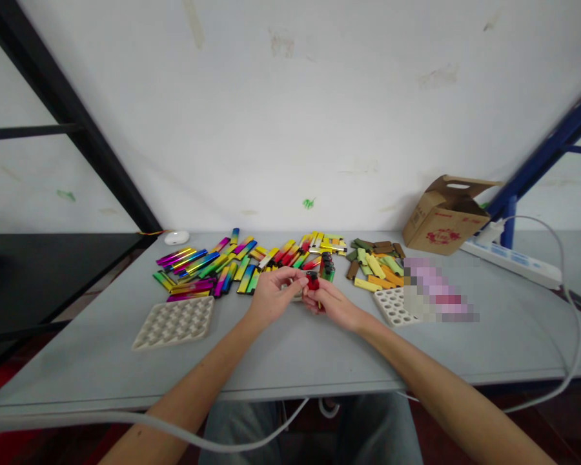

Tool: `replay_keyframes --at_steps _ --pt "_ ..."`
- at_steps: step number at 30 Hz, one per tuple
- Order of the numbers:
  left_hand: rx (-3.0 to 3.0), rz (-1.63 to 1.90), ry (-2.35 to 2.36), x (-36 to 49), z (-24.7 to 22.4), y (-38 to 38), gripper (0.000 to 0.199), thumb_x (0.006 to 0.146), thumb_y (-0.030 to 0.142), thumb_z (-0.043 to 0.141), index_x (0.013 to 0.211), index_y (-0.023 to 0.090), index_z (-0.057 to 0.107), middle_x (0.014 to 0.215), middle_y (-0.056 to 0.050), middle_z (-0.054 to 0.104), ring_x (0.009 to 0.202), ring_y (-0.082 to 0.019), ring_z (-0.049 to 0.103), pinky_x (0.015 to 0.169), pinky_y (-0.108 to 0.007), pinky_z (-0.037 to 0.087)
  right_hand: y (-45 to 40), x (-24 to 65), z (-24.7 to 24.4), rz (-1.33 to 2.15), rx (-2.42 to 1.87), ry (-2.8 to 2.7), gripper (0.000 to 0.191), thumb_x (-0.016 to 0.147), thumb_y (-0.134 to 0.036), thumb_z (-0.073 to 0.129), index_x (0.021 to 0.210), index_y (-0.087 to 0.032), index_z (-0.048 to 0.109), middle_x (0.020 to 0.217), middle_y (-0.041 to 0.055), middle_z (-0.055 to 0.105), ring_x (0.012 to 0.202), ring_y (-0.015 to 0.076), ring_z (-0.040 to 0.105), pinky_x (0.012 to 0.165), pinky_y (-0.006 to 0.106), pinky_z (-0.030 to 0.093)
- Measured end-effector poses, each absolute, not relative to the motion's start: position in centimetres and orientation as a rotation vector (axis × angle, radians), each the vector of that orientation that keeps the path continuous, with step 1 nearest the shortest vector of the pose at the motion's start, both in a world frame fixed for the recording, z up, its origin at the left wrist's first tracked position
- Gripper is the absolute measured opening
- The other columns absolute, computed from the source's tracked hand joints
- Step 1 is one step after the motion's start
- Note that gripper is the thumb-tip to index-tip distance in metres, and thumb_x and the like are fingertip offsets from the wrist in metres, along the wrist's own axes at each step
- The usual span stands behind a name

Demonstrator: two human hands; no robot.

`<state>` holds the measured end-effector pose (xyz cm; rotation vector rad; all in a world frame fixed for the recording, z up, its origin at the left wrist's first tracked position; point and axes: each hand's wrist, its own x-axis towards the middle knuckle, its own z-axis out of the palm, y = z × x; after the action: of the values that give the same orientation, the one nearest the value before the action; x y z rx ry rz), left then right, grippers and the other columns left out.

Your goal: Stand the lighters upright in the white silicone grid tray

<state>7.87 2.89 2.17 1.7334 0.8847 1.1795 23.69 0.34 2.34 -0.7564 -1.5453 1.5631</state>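
My left hand (270,296) and right hand (339,309) pinch one red lighter (312,283), apparently mid-handling; coloured pieces (245,279) lie loose, unsorted, toward the bench's (290,361) back edge.

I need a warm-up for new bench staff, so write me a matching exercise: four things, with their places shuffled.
1. Cardboard box
2. Green scribble
3. Red lighter
4. White case

A. Between the left hand and right hand
B. Table's back left corner
C. Beside the blue frame
D. On the wall

Pairs: 1-C, 2-D, 3-A, 4-B
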Motion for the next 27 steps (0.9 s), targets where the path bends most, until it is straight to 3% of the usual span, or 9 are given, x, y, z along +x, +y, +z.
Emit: replay_keyframes --at_steps 10,14,18,21,24,27 --pt "1.874 1.180 0.921 7.9 3.1 2.4 0.020 0.082 0.025 0.060 0.063 0.016 0.063 0.062 0.001 0.062 0.065 -0.012 0.056 0.068 -0.024 0.047 0.3 23.5 2.3 1.575 -0.759 -1.527 0.021 0.080 -0.031 0.048 0.067 -0.022 0.034 0.058 -0.0061 0.033 0.052 0.0089 0.029 0.049 0.025 0.024" --pt "1.816 1.261 0.953 8.1 2.6 2.7 0.014 0.079 0.027 0.063 0.073 0.015 0.066 0.069 -0.001 0.067 0.067 -0.014 0.061 0.069 -0.026 0.051 0.5 23.6 2.3 1.588 -0.784 -1.472 0.021 0.077 -0.032 0.051 0.067 -0.022 0.036 0.057 -0.0064 0.033 0.052 0.0087 0.029 0.049 0.024 0.023" --pt "1.944 1.361 1.038 7.4 2.0 3.3 0.029 0.082 0.034 0.063 0.104 0.015 0.066 0.104 -0.010 0.070 0.097 -0.022 0.065 0.089 -0.035 0.052 0.8 25.1 3.8 1.567 -0.725 -1.426 0.022 0.072 -0.037 0.059 0.071 -0.020 0.045 0.058 -0.0059 0.034 0.050 0.0088 0.030 0.047 0.024 0.022" --pt "2.296 1.277 1.128 6.6 1.4 3.3 0.046 0.085 0.036 0.060 0.126 0.016 0.056 0.133 -0.014 0.057 0.127 -0.027 0.049 0.109 -0.045 0.038 1.1 27.3 5.6 1.619 -0.604 -1.247 0.043 0.074 -0.062 0.051 0.067 -0.021 0.043 0.055 -0.0053 0.031 0.046 0.0091 0.026 0.043 0.023 0.020" --pt "2.575 0.978 1.158 6.3 0.6 3.0 0.055 0.088 0.041 0.057 0.136 0.016 0.050 0.147 -0.016 0.044 0.139 -0.030 0.035 0.114 -0.051 0.029 1.9 29.7 6.4 1.607 -0.602 -1.095 0.051 0.078 -0.068 0.044 0.058 -0.022 0.033 0.050 -0.0064 0.023 0.042 0.0082 0.018 0.041 0.022 0.017" --pt "2.666 0.733 1.157 6.4 -0.2 2.8 0.055 0.091 0.043 0.052 0.139 0.017 0.047 0.148 -0.016 0.042 0.140 -0.031 0.034 0.114 -0.054 0.029 3.1 31.5 5.8 1.646 -0.670 -1.051 0.053 0.078 -0.066 0.042 0.053 -0.022 0.026 0.046 -0.0069 0.017 0.041 0.0082 0.014 0.039 0.022 0.015"
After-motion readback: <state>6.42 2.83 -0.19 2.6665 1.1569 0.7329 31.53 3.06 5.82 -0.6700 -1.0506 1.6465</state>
